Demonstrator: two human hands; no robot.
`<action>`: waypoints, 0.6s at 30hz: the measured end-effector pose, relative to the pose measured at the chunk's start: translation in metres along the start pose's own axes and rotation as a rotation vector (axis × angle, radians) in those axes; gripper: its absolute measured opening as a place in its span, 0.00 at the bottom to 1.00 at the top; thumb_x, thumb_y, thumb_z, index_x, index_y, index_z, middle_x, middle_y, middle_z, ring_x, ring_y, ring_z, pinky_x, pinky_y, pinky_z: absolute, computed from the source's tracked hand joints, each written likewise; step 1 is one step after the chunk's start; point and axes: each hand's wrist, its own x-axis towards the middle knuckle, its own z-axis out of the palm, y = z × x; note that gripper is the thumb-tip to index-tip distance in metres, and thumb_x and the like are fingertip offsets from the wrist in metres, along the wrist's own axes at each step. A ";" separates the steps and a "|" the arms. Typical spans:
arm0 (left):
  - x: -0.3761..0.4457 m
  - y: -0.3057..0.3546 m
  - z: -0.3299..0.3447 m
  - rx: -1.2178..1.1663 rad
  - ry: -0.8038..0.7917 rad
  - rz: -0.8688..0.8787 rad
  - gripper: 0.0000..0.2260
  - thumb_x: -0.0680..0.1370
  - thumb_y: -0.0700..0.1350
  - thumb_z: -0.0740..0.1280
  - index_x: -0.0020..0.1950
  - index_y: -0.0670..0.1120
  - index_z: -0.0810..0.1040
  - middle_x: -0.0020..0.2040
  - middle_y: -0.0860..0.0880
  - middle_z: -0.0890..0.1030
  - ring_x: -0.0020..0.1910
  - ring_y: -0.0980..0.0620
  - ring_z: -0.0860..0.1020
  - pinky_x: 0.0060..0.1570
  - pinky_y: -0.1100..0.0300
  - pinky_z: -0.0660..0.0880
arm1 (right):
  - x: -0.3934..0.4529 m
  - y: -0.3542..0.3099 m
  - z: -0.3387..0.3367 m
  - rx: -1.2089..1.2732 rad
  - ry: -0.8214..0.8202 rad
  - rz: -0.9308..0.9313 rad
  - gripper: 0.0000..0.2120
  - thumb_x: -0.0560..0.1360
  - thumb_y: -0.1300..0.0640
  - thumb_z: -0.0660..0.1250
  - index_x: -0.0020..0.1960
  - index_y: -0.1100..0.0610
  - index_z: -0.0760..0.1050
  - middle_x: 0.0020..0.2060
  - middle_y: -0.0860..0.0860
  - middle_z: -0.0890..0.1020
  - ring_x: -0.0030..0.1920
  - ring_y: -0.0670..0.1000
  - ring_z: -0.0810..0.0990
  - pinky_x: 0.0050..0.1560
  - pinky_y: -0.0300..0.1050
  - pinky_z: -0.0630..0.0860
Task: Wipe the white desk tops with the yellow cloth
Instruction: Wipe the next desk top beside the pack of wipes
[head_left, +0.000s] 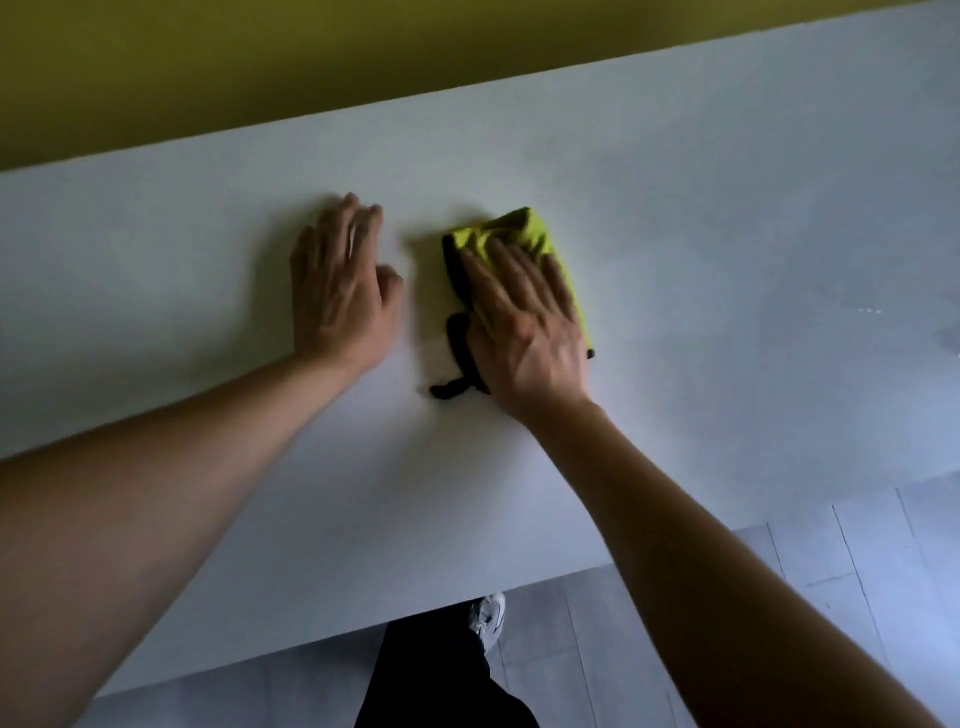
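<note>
One yellow cloth (524, 244), one white table (727, 260) | two hands: left hand (340, 291) flat, fingers straight, on table | right hand (524, 332) fingers straight, pressing cloth

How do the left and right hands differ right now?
The right hand presses flat on the yellow cloth; the left hand rests bare on the white desk top. Right fingers angle up-left; left fingers point up-right. Both are open, palms down.

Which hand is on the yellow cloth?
The right hand presses the yellow cloth; the left hand rests on the bare desk.
</note>
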 end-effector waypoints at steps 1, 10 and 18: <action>0.012 -0.001 -0.001 0.007 -0.024 -0.020 0.28 0.79 0.48 0.55 0.79 0.44 0.67 0.81 0.41 0.64 0.79 0.38 0.63 0.78 0.43 0.57 | 0.007 0.020 -0.003 -0.018 0.023 0.047 0.29 0.79 0.47 0.66 0.77 0.54 0.68 0.73 0.58 0.72 0.76 0.57 0.67 0.78 0.58 0.59; 0.039 -0.015 0.011 0.018 -0.014 -0.045 0.27 0.83 0.51 0.52 0.83 0.47 0.63 0.84 0.42 0.60 0.82 0.39 0.57 0.82 0.45 0.49 | 0.063 0.078 -0.014 -0.214 0.047 0.604 0.34 0.77 0.43 0.53 0.81 0.52 0.59 0.78 0.56 0.65 0.79 0.56 0.60 0.80 0.56 0.49; 0.038 -0.019 0.008 0.005 0.035 -0.012 0.26 0.83 0.49 0.52 0.82 0.47 0.66 0.82 0.41 0.63 0.81 0.38 0.60 0.81 0.45 0.52 | 0.074 -0.003 0.023 -0.069 -0.087 0.037 0.29 0.81 0.45 0.59 0.80 0.52 0.63 0.78 0.55 0.67 0.79 0.54 0.61 0.80 0.56 0.54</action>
